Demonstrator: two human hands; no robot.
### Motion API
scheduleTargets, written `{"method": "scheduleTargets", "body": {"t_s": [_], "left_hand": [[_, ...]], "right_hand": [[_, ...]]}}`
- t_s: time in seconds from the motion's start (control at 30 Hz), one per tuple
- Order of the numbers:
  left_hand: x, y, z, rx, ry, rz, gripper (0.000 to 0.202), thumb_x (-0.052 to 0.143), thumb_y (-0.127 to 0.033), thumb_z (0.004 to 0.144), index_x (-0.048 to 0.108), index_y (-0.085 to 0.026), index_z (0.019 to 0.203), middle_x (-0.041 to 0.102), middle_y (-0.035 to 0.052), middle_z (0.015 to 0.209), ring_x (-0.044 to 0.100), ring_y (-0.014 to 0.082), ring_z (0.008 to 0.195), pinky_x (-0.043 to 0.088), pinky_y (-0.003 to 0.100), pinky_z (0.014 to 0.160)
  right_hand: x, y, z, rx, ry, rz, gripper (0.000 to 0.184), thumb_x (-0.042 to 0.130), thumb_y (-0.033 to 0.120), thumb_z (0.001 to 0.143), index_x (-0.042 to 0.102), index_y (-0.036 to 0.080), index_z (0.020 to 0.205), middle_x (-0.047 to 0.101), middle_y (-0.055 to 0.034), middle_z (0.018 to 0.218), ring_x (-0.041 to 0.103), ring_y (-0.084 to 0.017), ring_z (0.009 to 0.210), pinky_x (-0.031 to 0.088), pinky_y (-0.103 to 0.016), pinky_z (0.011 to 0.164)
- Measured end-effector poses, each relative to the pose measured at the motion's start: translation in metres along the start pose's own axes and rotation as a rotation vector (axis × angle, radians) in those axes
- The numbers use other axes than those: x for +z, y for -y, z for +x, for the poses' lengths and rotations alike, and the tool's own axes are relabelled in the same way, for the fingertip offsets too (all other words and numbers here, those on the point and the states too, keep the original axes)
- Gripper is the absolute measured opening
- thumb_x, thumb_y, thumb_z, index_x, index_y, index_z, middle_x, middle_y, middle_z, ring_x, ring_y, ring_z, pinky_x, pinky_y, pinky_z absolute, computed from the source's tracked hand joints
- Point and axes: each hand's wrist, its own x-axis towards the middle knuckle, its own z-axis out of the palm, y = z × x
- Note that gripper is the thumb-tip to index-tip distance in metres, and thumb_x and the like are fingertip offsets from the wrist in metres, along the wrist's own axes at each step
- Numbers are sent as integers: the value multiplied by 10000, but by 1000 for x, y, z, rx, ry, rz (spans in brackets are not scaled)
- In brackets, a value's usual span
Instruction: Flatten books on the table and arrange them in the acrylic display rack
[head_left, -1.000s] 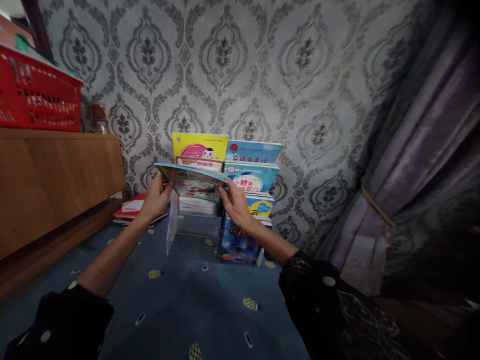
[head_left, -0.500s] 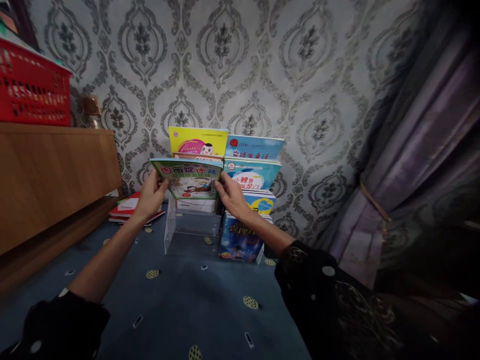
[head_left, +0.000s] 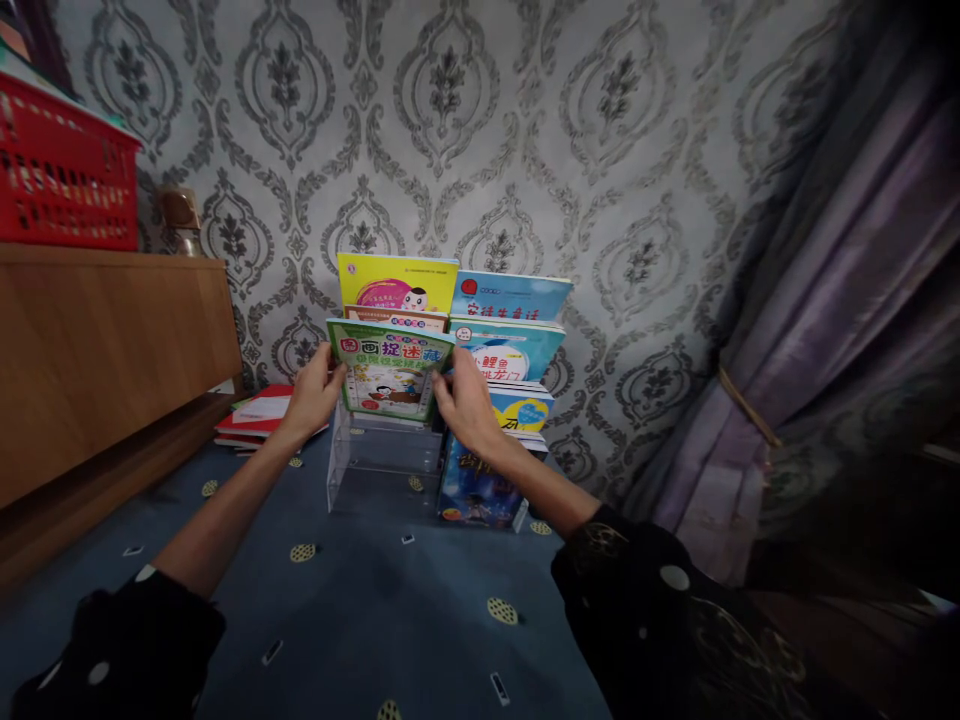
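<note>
1. On my head view, the green book has shifted right and a little lower since the earlier frame, and its cover now faces me more fully.
2. I see the left hand moved rightward with it; the right hand sits slightly lower than before.
3. Both hands are clamped on the green book, one at each side edge, so it lies directly between them, leaning back.
4. It stands before the left column of the clear rack; I cannot tell whether its lower edge rests there.
5. Behind it I make out the brown book and the yellow book.
6. The right hand is just in front of the teal book, above the dark blue book.
</note>
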Motion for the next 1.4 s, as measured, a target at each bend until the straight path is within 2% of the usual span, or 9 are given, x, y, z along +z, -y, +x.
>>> {"method": "scheduleTargets", "body": {"t_s": [0.13,0.2,0.53,0.7,0.83,0.97,1.17,1.3,1.4], "left_hand": [[4,10,1,-20,2,85,164,463,-247,863,531,-197,1004,647,67,932,621,257,938,486,435,892],[6,15,1,-35,5,85,161,447,-261,865,522,-202,994,642,65,924,617,257,930,486,428,885],[2,14,-2,-55,-2,198,126,467,-297,859,493,-216,953,620,71,925,611,265,909,485,431,861],[6,14,-5,-57,-6,119,308,484,-318,847,460,-188,1125,626,110,1069,613,272,1030,477,454,929],[13,13,0,-101,34,-125,380,516,-373,801,479,-191,1132,637,100,1100,605,262,1076,461,432,974],[17,10,11,-215,41,-326,441,535,-377,710,533,-172,1101,668,85,1045,627,248,937,525,365,786],[13,12,20,-271,7,-324,318,476,-326,691,571,-187,961,668,46,904,601,210,780,457,266,553],[12,16,22,-268,9,-301,335,470,-321,693,571,-184,982,654,39,887,584,203,755,448,261,538],[15,18,21,-236,22,-279,378,472,-315,705,566,-186,1048,656,40,947,593,216,832,488,287,618]], "right_hand": [[1,5,-13,-21,-7,36,632,397,200,934,209,205,1537,501,-160,1279,498,-311,1194,469,-524,1003],[1,6,-18,-31,6,36,660,395,203,940,167,213,1560,470,-162,1349,478,-310,1243,467,-526,1029],[10,-1,-31,1,1,4,637,407,248,947,224,193,1555,448,-181,1449,424,-328,1343,431,-550,1081],[11,0,-29,9,-16,-52,628,410,223,929,258,188,1537,501,-177,1313,484,-322,1243,427,-555,1073],[10,-1,-25,89,3,-69,607,434,240,906,335,123,1494,530,-181,1151,546,-322,1075,490,-527,978],[13,-5,-21,144,5,-48,599,470,260,889,375,133,1467,551,-162,1103,579,-293,955,512,-481,895],[15,-12,-11,180,23,20,538,520,246,849,462,169,1379,612,-88,979,594,-231,829,512,-398,804],[17,-10,-1,284,98,106,406,550,192,810,564,182,1216,642,-25,821,602,-196,744,481,-316,704],[18,-7,4,399,169,146,315,550,137,786,579,170,1098,624,9,731,599,-174,696,433,-267,644]]}}
